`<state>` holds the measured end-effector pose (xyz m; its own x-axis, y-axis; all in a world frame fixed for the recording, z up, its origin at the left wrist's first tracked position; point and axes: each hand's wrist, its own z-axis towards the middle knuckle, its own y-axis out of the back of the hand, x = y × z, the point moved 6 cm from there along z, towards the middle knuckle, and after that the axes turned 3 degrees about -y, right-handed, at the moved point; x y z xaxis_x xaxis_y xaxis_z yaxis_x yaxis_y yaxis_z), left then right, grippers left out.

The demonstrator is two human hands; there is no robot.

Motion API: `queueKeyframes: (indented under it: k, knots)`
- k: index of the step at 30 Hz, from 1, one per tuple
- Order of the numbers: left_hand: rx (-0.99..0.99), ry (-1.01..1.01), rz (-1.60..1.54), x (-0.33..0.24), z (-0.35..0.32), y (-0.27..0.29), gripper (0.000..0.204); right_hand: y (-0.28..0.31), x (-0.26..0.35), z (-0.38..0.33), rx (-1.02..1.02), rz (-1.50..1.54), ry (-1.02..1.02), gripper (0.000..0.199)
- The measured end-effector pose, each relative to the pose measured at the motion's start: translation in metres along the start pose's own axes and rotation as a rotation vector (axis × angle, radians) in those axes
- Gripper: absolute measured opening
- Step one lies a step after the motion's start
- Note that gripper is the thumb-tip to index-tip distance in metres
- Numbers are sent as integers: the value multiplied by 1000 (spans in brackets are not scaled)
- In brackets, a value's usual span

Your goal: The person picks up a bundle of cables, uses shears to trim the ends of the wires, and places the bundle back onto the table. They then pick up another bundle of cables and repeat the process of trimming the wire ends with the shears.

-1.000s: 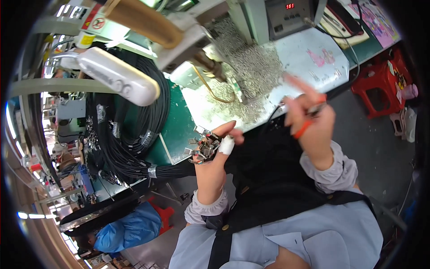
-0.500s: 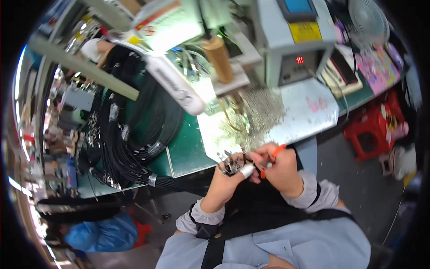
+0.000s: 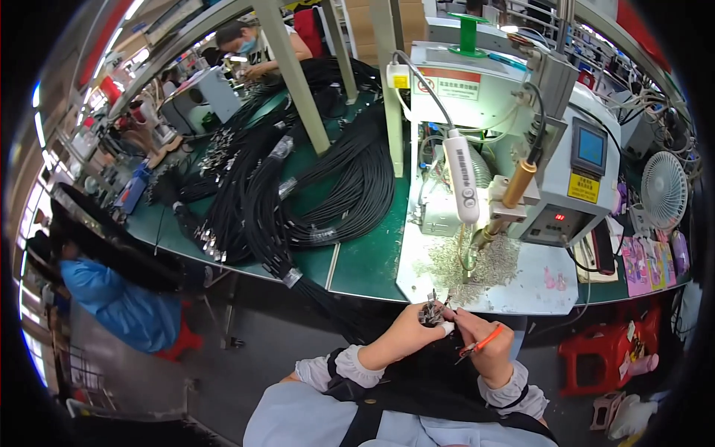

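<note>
My left hand [image 3: 412, 328] is closed round a bunch of black cables with metal connector ends [image 3: 430, 313], held up by the front edge of the bench. White tape or a finger cover [image 3: 447, 326] wraps one of its fingertips. Orange-handled nippers [image 3: 485, 340] lie across my right hand [image 3: 488, 353], gripped in the palm, their tips pointing down and left. The fingertips of that hand reach to the cable ends beside my left fingers; whether they pinch one is too small to tell. From the bunch, black cables [image 3: 328, 304] run back left over the bench edge.
A soldering machine [image 3: 555, 216] with a screen and a brass-coloured cylinder [image 3: 519, 184] stands ahead, above a white plate [image 3: 532, 302] strewn with metal bits. Thick cable coils [image 3: 350, 201] cover the green bench at left. A red stool [image 3: 588, 361] is at right. Co-workers sit across and at left.
My view has tilted up and swung, so more of the bench and machine shows. The nippers have turned in my right hand, tips now down-left. Both hands remain together at the bench edge.
</note>
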<state>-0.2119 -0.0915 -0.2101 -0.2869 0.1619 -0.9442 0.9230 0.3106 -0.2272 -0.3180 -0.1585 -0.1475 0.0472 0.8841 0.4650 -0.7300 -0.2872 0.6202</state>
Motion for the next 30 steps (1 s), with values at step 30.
queueKeyframes:
  k: [30]
  knots:
    - [-297, -324, -13, -14, -6, 0, 13, -36, -26, -19, -151, 832, -669, 15]
